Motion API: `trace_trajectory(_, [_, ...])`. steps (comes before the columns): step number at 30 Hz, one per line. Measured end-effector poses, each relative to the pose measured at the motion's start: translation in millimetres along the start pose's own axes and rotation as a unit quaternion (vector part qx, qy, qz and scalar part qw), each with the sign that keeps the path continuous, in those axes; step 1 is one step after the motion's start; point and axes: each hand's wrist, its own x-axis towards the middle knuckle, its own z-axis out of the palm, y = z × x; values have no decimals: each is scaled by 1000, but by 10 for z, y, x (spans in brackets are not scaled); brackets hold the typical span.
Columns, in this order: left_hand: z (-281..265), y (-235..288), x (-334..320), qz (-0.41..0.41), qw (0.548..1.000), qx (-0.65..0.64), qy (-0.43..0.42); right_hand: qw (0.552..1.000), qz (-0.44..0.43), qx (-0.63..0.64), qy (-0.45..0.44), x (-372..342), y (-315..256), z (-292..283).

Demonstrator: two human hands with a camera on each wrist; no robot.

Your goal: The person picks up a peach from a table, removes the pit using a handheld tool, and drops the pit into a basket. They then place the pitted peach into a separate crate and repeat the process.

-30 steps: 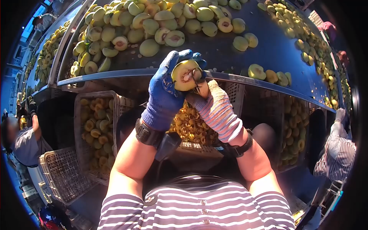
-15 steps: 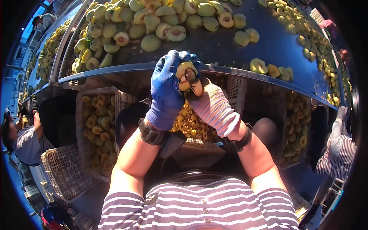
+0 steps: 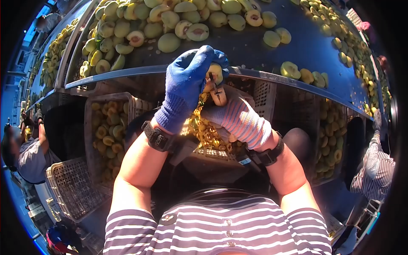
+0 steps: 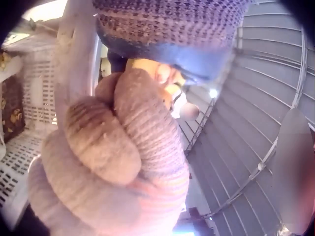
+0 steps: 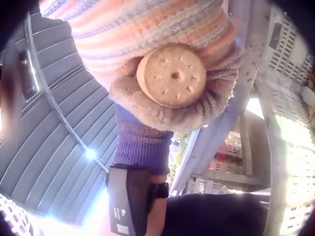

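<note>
My blue-gloved left hand (image 3: 185, 83) holds a halved yellow-green fruit (image 3: 216, 73), perhaps a peach, with its cut face turned toward the right hand. The right hand (image 3: 240, 117), in a striped knit glove, grips a pitting knife by its thick wooden handle (image 3: 219, 97). Its dark, narrow looped blade stands against the cut face of the fruit. In the right wrist view the round butt of the handle (image 5: 174, 74) sticks out of the curled glove. The left wrist view has the right glove's fingers (image 4: 142, 113) covering most of the tool.
Below the hands, a crate (image 3: 212, 155) holds yellow scraps. Fruit-filled crates stand at left (image 3: 88, 127) and right. Beyond the hands, the metal table (image 3: 238, 49) bears many halved fruits (image 3: 170, 42) behind its raised edge (image 3: 140, 73). Other people sit at both sides.
The fruit half has turned from facing up to more edge-on, partly covered by the left hand. The right hand has rolled and dropped slightly, keeping the knife at the fruit.
</note>
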Motion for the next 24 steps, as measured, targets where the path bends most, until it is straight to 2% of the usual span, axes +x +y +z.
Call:
trace_trajectory(2, [63, 136, -47, -132, 977, -163, 36, 996, -88, -8, 8, 47, 78, 41])
trace_trajectory(3, [107, 163, -109, -196, 937, -278, 78, 989, -149, -12, 16, 64, 109, 76])
trace_trajectory(4, [152, 190, -171, -249, 881, -379, 132, 989, -145, -14, 19, 68, 130, 98])
trace_trajectory(6, [118, 196, -226, -280, 846, -435, 127, 990, -138, -18, 24, 74, 172, 143])
trace_trajectory(7, [70, 232, -199, -224, 912, -331, 93, 997, -73, -22, 11, 3, 59, 126])
trace_trajectory(9, [1, 255, -30, -262, 926, -269, 30, 998, 52, 19, -32, -52, -34, 45])
trace_trajectory(10, [-33, 264, 57, -278, 931, -237, -4, 998, -26, -57, -11, -51, -7, 54])
trace_trajectory(11, [11, 241, -2, -254, 942, -218, 36, 986, -105, -132, 10, -35, 38, 65])
trace_trajectory(12, [89, 193, -64, -224, 951, -198, 73, 978, -156, -133, 25, 28, 88, 83])
trace_trajectory(13, [196, 205, -123, -245, 917, -267, 169, 968, -207, -136, 41, 91, 138, 101])
trace_trajectory(14, [206, 244, -193, -253, 900, -308, 173, 954, -257, -140, 57, 154, 190, 119])
trace_trajectory(16, [180, 177, -213, -179, 933, -281, 134, 984, -142, -106, 32, 67, 68, 116])
trace_trajectory(18, [126, 233, -152, -191, 949, -223, 114, 995, -59, -86, 9, 18, -10, 107])
trace_trajectory(20, [129, 272, -93, -197, 962, -164, 94, 990, -25, -134, 22, 12, -63, 111])
trace_trajectory(21, [96, 251, -101, -208, 967, -124, 76, 985, -125, -104, 59, 51, 25, 164])
trace_trajectory(24, [82, 261, -104, -233, 958, -146, 77, 999, -24, -22, 14, 21, 51, 120])
